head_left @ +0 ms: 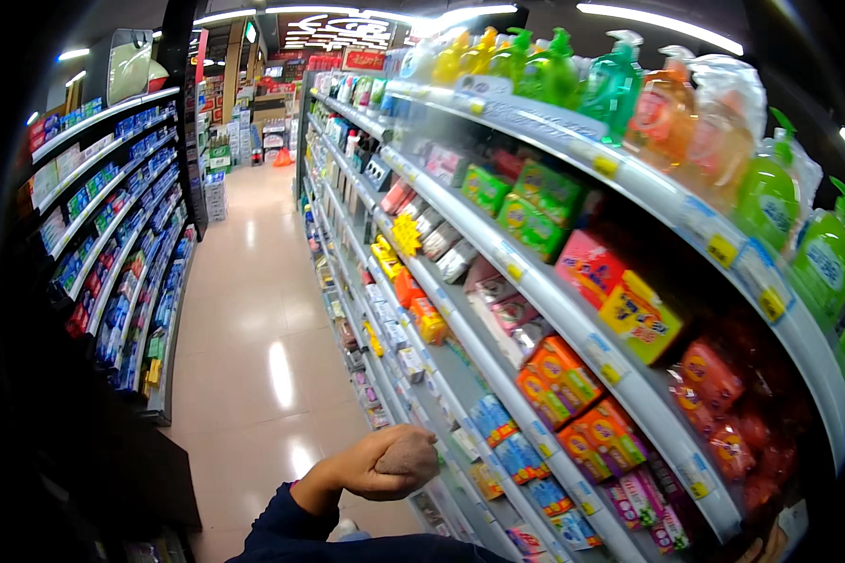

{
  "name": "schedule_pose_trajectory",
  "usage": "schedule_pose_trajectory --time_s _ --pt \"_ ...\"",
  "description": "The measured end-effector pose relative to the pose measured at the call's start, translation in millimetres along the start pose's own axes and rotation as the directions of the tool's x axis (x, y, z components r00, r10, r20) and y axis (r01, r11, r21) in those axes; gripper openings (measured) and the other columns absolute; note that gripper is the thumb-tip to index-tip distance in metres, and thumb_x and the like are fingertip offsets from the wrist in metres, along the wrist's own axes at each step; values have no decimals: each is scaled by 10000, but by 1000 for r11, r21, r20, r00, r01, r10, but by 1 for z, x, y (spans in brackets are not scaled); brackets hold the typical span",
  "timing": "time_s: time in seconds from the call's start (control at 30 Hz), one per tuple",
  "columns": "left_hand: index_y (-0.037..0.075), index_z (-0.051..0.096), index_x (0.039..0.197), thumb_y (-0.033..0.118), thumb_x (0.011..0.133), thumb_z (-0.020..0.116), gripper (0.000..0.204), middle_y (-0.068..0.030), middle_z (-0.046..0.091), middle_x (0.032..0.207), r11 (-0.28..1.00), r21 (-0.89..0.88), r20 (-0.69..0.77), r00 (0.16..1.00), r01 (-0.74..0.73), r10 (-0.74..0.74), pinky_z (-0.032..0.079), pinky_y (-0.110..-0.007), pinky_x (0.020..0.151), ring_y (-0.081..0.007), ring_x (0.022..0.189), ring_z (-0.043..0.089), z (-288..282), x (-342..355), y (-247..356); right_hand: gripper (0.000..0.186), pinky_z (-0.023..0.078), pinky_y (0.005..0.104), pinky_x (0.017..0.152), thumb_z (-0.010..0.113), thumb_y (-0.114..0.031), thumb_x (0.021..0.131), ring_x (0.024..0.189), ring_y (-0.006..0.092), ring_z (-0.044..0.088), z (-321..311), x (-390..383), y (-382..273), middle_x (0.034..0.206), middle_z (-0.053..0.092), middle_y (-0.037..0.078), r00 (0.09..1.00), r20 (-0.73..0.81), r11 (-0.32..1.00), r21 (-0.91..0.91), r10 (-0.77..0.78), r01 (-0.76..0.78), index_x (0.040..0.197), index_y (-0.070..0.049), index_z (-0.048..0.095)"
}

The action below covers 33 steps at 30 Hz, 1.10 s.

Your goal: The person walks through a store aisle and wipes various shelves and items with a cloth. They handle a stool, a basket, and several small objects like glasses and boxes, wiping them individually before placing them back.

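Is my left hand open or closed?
Closed, it seems: the left hand is curled like a fist; whether it holds anything, I can't tell.

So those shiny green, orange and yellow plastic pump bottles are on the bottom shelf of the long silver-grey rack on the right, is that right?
Not the bottom shelf: the head view shows the green, orange and yellow plastic pump bottles on the top shelf of the long silver-grey rack on the right.

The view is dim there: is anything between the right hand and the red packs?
Nothing visible blocks the gap. The right hand is low at the right edge, below the red packs; a pale object shows beside it. Shadow hides some of that corner.
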<state>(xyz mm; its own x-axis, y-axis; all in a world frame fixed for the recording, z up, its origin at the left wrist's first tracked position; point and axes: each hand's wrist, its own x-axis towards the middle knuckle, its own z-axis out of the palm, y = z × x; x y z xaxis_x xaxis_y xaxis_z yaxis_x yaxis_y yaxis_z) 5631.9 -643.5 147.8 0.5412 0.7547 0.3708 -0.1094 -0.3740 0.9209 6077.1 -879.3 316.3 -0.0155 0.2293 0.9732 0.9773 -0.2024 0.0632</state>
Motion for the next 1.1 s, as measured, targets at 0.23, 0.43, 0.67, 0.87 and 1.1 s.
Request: schedule_pose_trajectory --time_s 0.23,0.43,0.67,0.87,1.1 --pt "5 497 1226 174 688 695 598 -129 581 1142 997 66 -61 997 -37 41 420 -340 934 -239 1071 557 -133 -43 -19 268 388 388 963 529 -145 904 1034 302 545 79 -25 -97 1117 568 179 984 178 972 230 -2 -40 1100 29 579" --pt "-4 547 1127 145 692 683 480 -140 598 1089 977 193 -238 970 90 -42 405 -358 957 -248 1046 565 -267 -91 -10 143 400 359 821 569 -101 866 870 244 485 222 -15 -296 924 489 113 949 311 750 615 54 -245 948 14 547" --pt "-25 575 1041 120 717 653 363 -136 610 1034 989 139 -590 806 55 38 392 -391 967 -270 1056 546 -375 -119 -41 166 351 274 859 556 -6 860 885 152 431 356 3 -459 956 440 82 903 418 430 836 -97 -341 945 -51 421" --pt "-12 604 993 107 758 628 265 -120 581 1071 982 107 -804 594 156 -7 406 -334 920 -220 996 549 -458 -108 -85 286 419 304 887 635 -117 863 979 176 509 481 -7 -590 1097 505 111 805 592 5 806 -45 -592 1042 -46 425" --pt "-29 597 988 191 775 635 309 -108 591 1007 993 69 -975 216 100 46 416 -343 900 -219 957 556 -580 -73 -114 276 499 304 812 594 -174 907 881 155 602 640 -25 -790 1009 612 83 279 853 -506 20 -441 -862 1111 0 530"
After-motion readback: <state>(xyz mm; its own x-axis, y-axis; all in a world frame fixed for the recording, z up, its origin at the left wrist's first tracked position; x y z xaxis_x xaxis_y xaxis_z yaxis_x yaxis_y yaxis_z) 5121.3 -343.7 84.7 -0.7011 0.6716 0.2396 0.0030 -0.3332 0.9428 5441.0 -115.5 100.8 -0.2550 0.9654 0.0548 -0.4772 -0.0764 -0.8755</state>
